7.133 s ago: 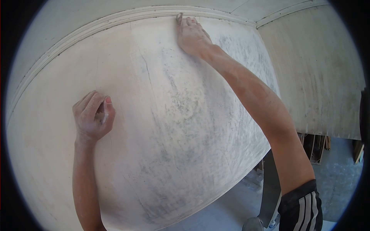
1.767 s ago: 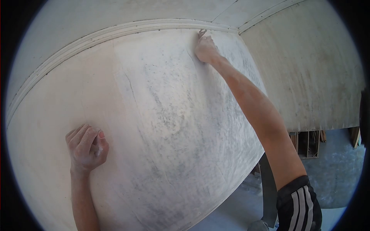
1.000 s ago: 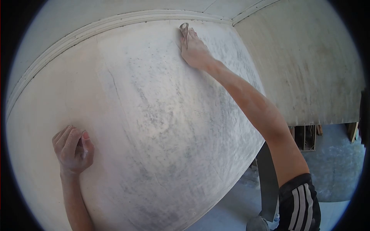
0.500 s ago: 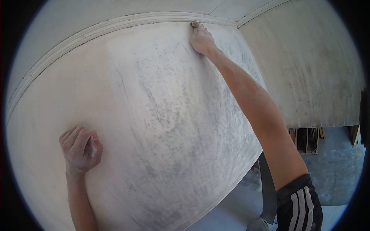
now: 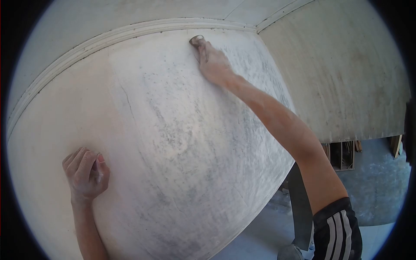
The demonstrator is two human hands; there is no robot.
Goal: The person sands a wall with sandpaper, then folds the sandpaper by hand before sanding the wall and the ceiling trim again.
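Note:
My right hand [image 5: 214,65] reaches up to the top part of the white wall [image 5: 182,143], its fingers closed on a small grey-brown sanding pad [image 5: 197,41], which looks like folded sandpaper. The pad lies against the wall a little below the moulding [image 5: 143,30]. Most of it is covered by my fingers. Lower down at the left, my left hand [image 5: 86,173] is curled into a loose fist against the wall, and nothing shows in it. Whitish dust coats both hands. Grey streaks and specks mark the wall's middle and right, and a thin crack runs down its upper left part.
A stained wall panel [image 5: 342,78] meets this wall at the right corner. Beneath it stand wooden frames [image 5: 342,156] on a grey floor [image 5: 372,186]. A dark sleeve with white stripes [image 5: 338,229] covers my right upper arm.
My right hand has moved down and left with the sanding pad, away from the moulding. My left hand stays curled at about the same place on the wall. The view has shifted slightly.

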